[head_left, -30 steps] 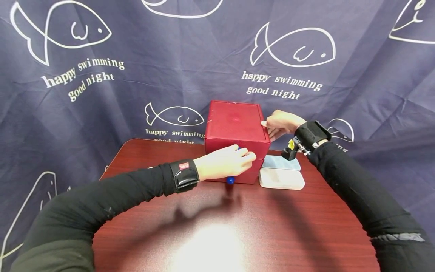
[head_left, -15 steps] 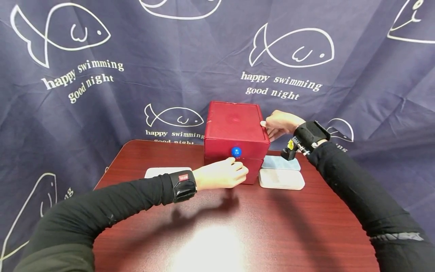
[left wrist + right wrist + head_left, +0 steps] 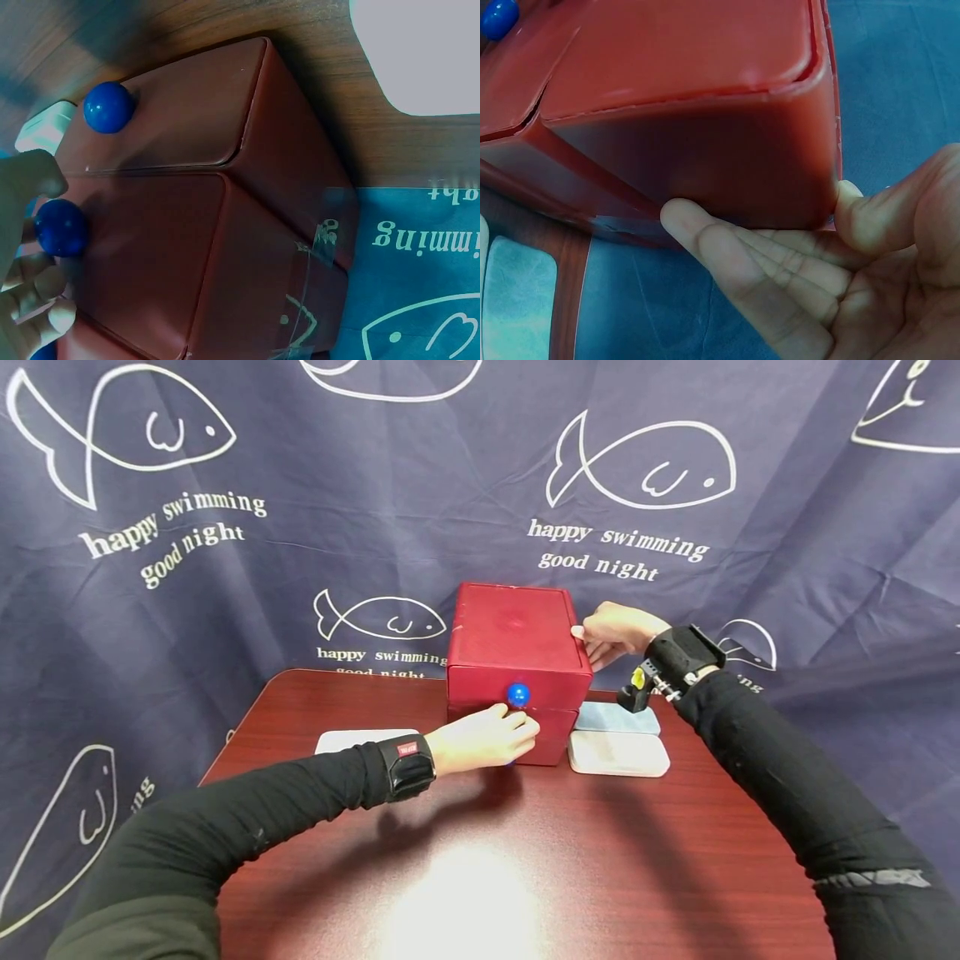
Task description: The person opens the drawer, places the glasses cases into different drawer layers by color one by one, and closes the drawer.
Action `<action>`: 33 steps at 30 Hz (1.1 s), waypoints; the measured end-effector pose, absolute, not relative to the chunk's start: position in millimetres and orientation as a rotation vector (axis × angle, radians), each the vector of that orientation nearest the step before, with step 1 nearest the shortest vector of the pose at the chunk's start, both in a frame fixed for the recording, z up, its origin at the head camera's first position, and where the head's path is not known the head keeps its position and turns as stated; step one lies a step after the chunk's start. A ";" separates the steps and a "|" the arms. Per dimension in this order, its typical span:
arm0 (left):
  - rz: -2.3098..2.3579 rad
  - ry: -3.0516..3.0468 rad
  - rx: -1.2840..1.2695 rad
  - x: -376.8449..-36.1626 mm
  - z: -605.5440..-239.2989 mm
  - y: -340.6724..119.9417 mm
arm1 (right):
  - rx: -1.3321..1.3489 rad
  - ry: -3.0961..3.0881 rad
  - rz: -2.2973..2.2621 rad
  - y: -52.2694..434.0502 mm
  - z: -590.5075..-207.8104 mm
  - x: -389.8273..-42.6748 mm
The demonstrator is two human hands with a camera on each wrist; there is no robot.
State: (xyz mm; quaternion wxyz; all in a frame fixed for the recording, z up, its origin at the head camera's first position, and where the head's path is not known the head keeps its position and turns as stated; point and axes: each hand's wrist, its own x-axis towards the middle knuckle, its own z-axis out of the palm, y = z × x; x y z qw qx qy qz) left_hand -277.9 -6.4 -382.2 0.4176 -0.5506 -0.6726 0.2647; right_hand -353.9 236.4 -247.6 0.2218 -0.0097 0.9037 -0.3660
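I saw the curtain [image 3: 225,610] behind the table [image 3: 487,860], where the red box [image 3: 517,635] stood at the far edge, pads [image 3: 618,753] beside it. My right hand [image 3: 618,631] lay flat against its side; my left hand [image 3: 487,739] pinched the lower knob [image 3: 61,227].

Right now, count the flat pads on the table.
3: white pad left of the red box, blue pad right of it, second white pad before that. The box may hide others.
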 end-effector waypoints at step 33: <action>0.691 -1.609 -1.318 -297.4 -397.4 5.8 | -0.010 2.491 -1.019 234.8 -247.0 -350.8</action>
